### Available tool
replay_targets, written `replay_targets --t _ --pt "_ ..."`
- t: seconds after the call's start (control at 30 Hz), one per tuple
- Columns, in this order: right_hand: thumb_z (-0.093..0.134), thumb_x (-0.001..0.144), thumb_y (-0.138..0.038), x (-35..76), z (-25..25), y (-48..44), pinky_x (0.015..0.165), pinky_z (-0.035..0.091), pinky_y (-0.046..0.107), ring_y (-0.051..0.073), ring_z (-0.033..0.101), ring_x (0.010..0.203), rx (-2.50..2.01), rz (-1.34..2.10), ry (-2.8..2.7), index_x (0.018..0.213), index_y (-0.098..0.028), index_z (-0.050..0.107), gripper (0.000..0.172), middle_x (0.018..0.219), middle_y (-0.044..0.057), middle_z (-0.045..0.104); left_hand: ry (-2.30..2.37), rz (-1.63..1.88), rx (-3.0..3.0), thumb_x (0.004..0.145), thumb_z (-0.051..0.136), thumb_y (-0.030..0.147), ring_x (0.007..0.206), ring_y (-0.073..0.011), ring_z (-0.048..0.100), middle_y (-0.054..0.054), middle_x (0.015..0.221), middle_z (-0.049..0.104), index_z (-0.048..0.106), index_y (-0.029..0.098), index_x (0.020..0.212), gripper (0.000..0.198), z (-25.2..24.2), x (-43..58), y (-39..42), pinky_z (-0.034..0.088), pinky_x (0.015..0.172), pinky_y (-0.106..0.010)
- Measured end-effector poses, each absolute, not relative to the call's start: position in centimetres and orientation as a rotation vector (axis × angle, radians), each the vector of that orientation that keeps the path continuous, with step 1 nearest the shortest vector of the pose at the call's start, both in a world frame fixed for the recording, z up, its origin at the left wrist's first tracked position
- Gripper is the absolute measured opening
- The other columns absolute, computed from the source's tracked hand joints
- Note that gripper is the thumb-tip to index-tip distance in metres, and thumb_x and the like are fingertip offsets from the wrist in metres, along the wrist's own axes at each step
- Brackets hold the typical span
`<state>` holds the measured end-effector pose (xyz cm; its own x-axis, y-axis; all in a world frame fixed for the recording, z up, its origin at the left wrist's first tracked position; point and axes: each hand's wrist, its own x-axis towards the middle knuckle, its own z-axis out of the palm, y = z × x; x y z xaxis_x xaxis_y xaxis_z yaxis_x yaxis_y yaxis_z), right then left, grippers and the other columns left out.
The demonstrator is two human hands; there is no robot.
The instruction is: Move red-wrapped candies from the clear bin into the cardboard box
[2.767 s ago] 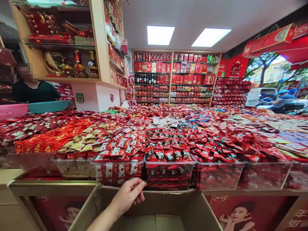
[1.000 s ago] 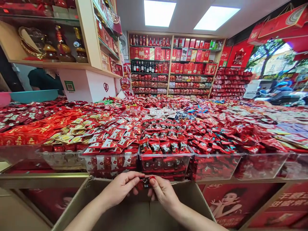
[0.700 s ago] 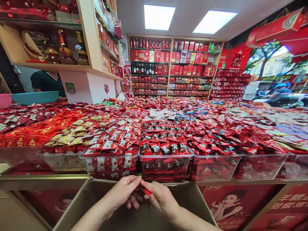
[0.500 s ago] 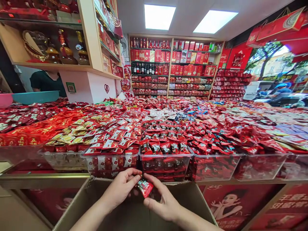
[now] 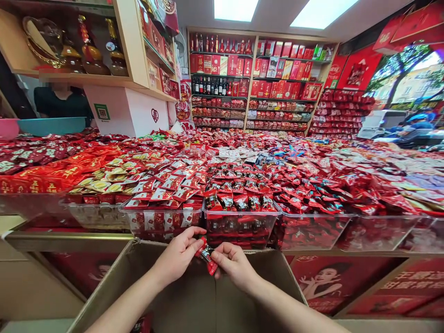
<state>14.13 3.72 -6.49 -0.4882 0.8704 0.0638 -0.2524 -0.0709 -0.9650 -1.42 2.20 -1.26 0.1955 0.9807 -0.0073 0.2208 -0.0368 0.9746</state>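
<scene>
Above an open cardboard box (image 5: 194, 305), a small red and black wrapped candy (image 5: 207, 254) is held between both hands. My left hand (image 5: 175, 256) pinches its upper left end with thumb and fingers. At the lower right end, my right hand (image 5: 236, 267) has thumb and fingers closed on the wrapper. Just beyond the hands stands a clear plastic bin (image 5: 243, 214) with rows of similar red and black candies. To its left is another clear bin (image 5: 163, 210) heaped with red and white packets. Deep in the box at lower left, some red wrappers (image 5: 143, 322) partly show.
More clear bins (image 5: 314, 216) of red candies line the counter's front edge. A wooden cabinet (image 5: 149, 85) overhangs at left, with a teal basin (image 5: 52, 125) and a person (image 5: 60, 101) behind. Stocked shelves (image 5: 256, 34) stand at the back.
My right hand has closed from an open shape onto the candy's lower end. The candy has turned between the hands. The view has tilted slightly downward.
</scene>
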Motion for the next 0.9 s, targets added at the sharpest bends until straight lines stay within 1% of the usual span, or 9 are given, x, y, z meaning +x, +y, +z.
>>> replay_targets --t 0.13,0.3,0.4,0.5,0.6,0.67,0.77,0.83,0.9 --pt "0.059 0.062 -0.052 13.9 -6.9 3.7 0.041 0.034 0.02 0.007 0.047 0.039 -0.753 1.681 -1.349 0.067 -0.013 0.047 0.041 0.053 0.0 0.057 1.213 0.927 1.466 0.076 0.051 0.038 0.05 -0.0112 0.05 0.007 0.055 0.052 0.048 0.019 0.098 0.03 -1.4 -1.6 2.4 0.04 0.049 -0.022" --pt "0.057 0.063 -0.054 13.9 -7.3 3.4 0.041 0.033 0.019 0.007 0.047 0.042 -0.816 1.633 -1.396 0.07 -0.013 0.046 0.043 0.055 0.001 0.058 1.235 0.917 1.508 0.071 0.058 0.036 0.056 -0.0129 0.053 0.005 0.058 0.059 0.052 0.017 0.096 0.032 -1.2 -1.6 2.3 0.038 0.055 -0.023" --pt "0.056 0.062 -0.058 13.7 -7.2 3.3 0.04 0.031 0.019 0.008 0.047 0.042 -0.84 1.648 -1.384 0.067 -0.014 0.044 0.046 0.054 0.003 0.059 1.26 0.907 1.522 0.069 0.06 0.035 0.055 -0.0127 0.052 0.004 0.057 0.06 0.056 0.015 0.091 0.03 -1.3 -1.6 2.2 0.035 0.054 -0.022" --pt "0.057 0.058 -0.059 13.5 -7.0 3.3 0.042 0.033 0.02 0.009 0.049 0.042 -0.797 1.696 -1.365 0.062 -0.014 0.042 0.047 0.05 0.003 0.058 1.272 0.904 1.518 0.069 0.06 0.035 0.057 -0.0134 0.053 0.003 0.059 0.062 0.059 0.014 0.088 0.028 -1.3 -1.6 2.1 0.036 0.055 -0.023" --pt "0.059 0.057 -0.059 13.2 -7.0 3.5 0.042 0.033 0.02 0.008 0.049 0.041 -0.793 1.713 -1.345 0.062 -0.014 0.043 0.048 0.051 0.004 0.058 1.286 0.919 1.513 0.069 0.06 0.034 0.06 -0.0136 0.054 0.002 0.062 0.062 0.06 0.015 0.088 0.027 -1.1 -1.7 1.9 0.037 0.057 -0.023" --pt "0.059 0.054 -0.061 13.1 -7.3 3.6 0.04 0.033 0.02 0.008 0.049 0.04 -0.829 1.712 -1.331 0.066 -0.014 0.044 0.051 0.052 0.002 0.057 1.298 0.927 1.508 0.069 0.06 0.034 0.059 -0.0132 0.053 0.003 0.06 0.061 0.06 0.015 0.087 0.026 -1.0 -1.7 1.8 0.037 0.055 -0.023" --pt "0.058 0.051 -0.064 12.9 -7.7 3.6 0.039 0.032 0.02 0.01 0.05 0.042 -0.859 1.724 -1.349 0.068 -0.014 0.043 0.054 0.052 0.001 0.055 1.313 0.906 1.483 0.069 0.059 0.039 0.051 -0.0124 0.052 0.004 0.055 0.059 0.06 0.016 0.087 0.029 -1.2 -1.7 1.8 0.034 0.046 -0.022" --pt "0.056 0.055 -0.064 13.0 -7.7 3.6 0.041 0.032 0.02 0.01 0.051 0.044 -0.859 1.689 -1.409 0.066 -0.015 0.042 0.052 0.054 0.002 0.055 1.324 0.882 1.467 0.069 0.058 0.042 0.046 -0.0119 0.052 0.004 0.053 0.058 0.059 0.016 0.088 0.032 -1.5 -1.8 1.9 0.032 0.041 -0.02" --pt "0.052 0.062 -0.061 13.2 -7.7 3.6 0.043 0.033 0.021 0.011 0.051 0.046 -0.863 1.591 -1.506 0.065 -0.015 0.043 0.047 0.057 0.003 0.057 1.337 0.864 1.465 0.069 0.057 0.044 0.045 -0.0119 0.054 0.004 0.055 0.058 0.058 0.017 0.087 0.033 -1.8 -1.9 2.0 0.031 0.039 -0.019"
